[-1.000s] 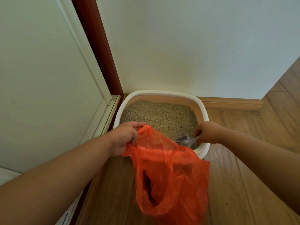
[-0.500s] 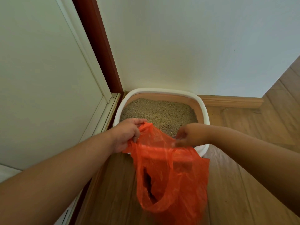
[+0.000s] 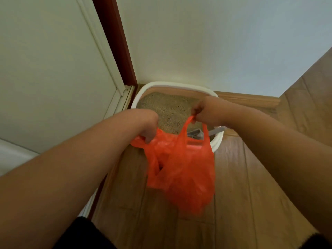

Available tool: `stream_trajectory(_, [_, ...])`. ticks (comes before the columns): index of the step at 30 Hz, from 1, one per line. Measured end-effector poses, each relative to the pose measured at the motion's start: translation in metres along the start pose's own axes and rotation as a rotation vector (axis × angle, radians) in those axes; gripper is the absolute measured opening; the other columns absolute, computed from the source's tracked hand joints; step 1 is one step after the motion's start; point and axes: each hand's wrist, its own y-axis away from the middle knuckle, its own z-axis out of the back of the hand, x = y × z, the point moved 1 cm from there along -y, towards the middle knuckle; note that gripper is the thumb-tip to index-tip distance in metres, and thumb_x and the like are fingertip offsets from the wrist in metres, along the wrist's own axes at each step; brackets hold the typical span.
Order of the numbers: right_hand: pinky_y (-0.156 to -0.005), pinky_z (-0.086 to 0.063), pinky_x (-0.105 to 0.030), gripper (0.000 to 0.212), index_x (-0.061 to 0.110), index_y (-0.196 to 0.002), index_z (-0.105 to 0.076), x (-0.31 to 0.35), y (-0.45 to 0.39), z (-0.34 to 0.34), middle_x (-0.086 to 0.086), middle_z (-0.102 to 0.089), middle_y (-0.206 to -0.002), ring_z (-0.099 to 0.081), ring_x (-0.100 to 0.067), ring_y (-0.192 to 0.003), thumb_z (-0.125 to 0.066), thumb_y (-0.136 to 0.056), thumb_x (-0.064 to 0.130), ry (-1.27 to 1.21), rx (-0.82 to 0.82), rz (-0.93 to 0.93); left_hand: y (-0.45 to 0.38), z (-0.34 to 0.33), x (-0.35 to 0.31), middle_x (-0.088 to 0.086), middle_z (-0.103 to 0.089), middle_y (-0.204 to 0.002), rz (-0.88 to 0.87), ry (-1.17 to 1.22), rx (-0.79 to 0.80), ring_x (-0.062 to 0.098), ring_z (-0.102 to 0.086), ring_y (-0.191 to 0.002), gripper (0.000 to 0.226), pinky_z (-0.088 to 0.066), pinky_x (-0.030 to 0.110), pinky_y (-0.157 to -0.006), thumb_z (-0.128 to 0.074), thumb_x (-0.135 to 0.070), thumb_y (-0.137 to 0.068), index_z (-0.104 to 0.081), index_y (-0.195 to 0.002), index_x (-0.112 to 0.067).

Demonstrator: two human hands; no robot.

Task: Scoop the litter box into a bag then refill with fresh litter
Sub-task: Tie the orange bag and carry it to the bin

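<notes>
An orange plastic bag [image 3: 188, 169] hangs over the wooden floor in front of the litter box [image 3: 172, 85]. My left hand [image 3: 148, 125] grips the bag's left handle. My right hand [image 3: 206, 112] pinches the right handle loop and holds it up. The white-rimmed box sits in the corner and holds beige litter [image 3: 170, 110]. A grey scoop [image 3: 195, 133] lies at the box's near right edge, its handle [image 3: 217, 130] resting on the rim, partly hidden behind the bag.
A white wall rises behind the box. A white door with a dark red frame [image 3: 115, 40] stands at the left. Wooden floor [image 3: 242, 194] stretches toward me, with a wooden skirting board [image 3: 251, 100] at the right.
My right hand let go of the scoop, which now lies in the box, and took the bag's right handle. Both hands lifted the bag's handles apart.
</notes>
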Motion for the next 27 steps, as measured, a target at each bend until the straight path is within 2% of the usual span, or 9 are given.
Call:
stream_trajectory(4, [-0.067, -0.045, -0.029, 0.017, 0.022, -0.085, -0.069, 0.010, 0.036, 0.028, 0.005, -0.062, -0.075, -0.058, -0.020, -0.072, -0.058, -0.093, 0.012, -0.305, -0.248, -0.140, 0.031, 0.019, -0.008, 0.009, -0.068, -0.100, 0.009, 0.029, -0.092, 0.025, -0.067, -0.094, 0.023, -0.057, 0.038, -0.085, -0.061, -0.021, -0.095, -0.073, -0.113, -0.013])
stream_trajectory(6, [-0.068, -0.051, -0.033, 0.020, 0.019, -0.083, -0.070, 0.014, 0.055, 0.029, -0.002, -0.068, -0.077, -0.063, -0.024, -0.073, -0.055, -0.091, 0.008, -0.514, -0.329, -0.130, 0.042, 0.027, -0.011, 0.006, -0.068, -0.097, -0.027, 0.206, -0.176, 0.023, -0.065, -0.090, 0.021, -0.053, 0.037, -0.076, -0.056, -0.024, -0.098, -0.072, -0.108, -0.015])
stream_trajectory(9, [-0.079, -0.059, -0.042, 0.021, 0.022, -0.084, -0.070, 0.012, 0.074, 0.015, 0.006, -0.075, -0.088, -0.070, -0.017, -0.083, -0.055, -0.091, 0.009, -0.670, -0.324, -0.097, 0.059, 0.032, -0.012, 0.001, -0.064, -0.086, -0.078, 0.484, -0.298, 0.016, -0.059, -0.077, 0.022, -0.040, 0.032, -0.061, -0.051, -0.031, -0.102, -0.065, -0.086, -0.023])
stream_trajectory(12, [-0.086, -0.059, -0.046, 0.019, 0.028, -0.092, -0.075, 0.004, 0.079, 0.012, 0.012, -0.077, -0.091, -0.072, -0.013, -0.088, -0.058, -0.092, 0.019, -0.753, -0.352, -0.078, 0.074, 0.030, -0.014, 0.010, -0.069, -0.088, -0.126, 0.798, -0.400, 0.026, -0.065, -0.078, 0.031, -0.050, 0.044, -0.066, -0.053, -0.036, -0.102, -0.069, -0.086, -0.014])
stream_trajectory(16, [-0.091, -0.059, -0.052, 0.017, 0.010, -0.100, -0.075, 0.009, 0.085, 0.027, -0.009, -0.077, -0.092, -0.075, -0.031, -0.094, -0.072, -0.091, 0.024, -1.255, -0.404, -0.078, 0.093, 0.030, -0.022, 0.002, -0.069, -0.074, -0.097, 0.942, -0.468, 0.022, -0.067, -0.073, 0.034, -0.051, 0.037, -0.065, -0.056, -0.042, -0.101, -0.064, -0.077, -0.018])
stream_trajectory(19, [-0.072, -0.064, -0.043, 0.035, 0.031, -0.107, -0.064, 0.001, 0.081, 0.026, -0.008, -0.072, -0.101, -0.075, -0.024, -0.086, -0.084, -0.081, 0.021, -1.021, -0.563, -0.139, 0.093, 0.030, -0.019, 0.002, -0.072, -0.074, -0.085, 1.014, -0.432, 0.022, -0.070, -0.074, 0.032, -0.058, 0.041, -0.072, -0.065, -0.045, -0.094, -0.067, -0.077, -0.018])
stream_trajectory(22, [-0.057, -0.061, -0.026, 0.050, 0.031, -0.125, -0.052, 0.000, 0.081, 0.029, 0.001, -0.072, -0.093, -0.075, -0.012, -0.067, -0.073, -0.089, 0.005, -0.872, -0.571, -0.115, 0.088, 0.034, -0.018, 0.002, -0.080, -0.096, -0.183, 1.479, -0.324, 0.025, -0.075, -0.098, 0.017, -0.058, 0.054, -0.096, -0.069, -0.035, -0.094, -0.078, -0.094, -0.020])
stream_trajectory(25, [-0.069, -0.062, -0.037, 0.011, 0.019, -0.103, -0.071, -0.004, 0.076, 0.029, 0.003, -0.076, -0.076, -0.074, -0.010, -0.064, -0.069, -0.094, 0.013, -0.827, -0.600, -0.080, 0.083, 0.042, -0.022, -0.004, -0.077, -0.118, -0.304, 1.813, -0.342, 0.019, -0.066, -0.123, 0.022, -0.048, 0.049, -0.099, -0.057, -0.017, -0.100, -0.078, -0.099, -0.017])
stream_trajectory(27, [-0.078, -0.060, -0.041, 0.006, 0.021, -0.091, -0.074, -0.007, 0.073, 0.029, 0.003, -0.076, -0.074, -0.074, -0.010, -0.067, -0.070, -0.094, 0.018, -0.844, -0.634, -0.070, 0.079, 0.045, -0.023, -0.003, -0.076, -0.122, -0.356, 1.905, -0.417, 0.017, -0.062, -0.127, 0.027, -0.046, 0.049, -0.106, -0.052, -0.018, -0.101, -0.078, -0.100, -0.015])
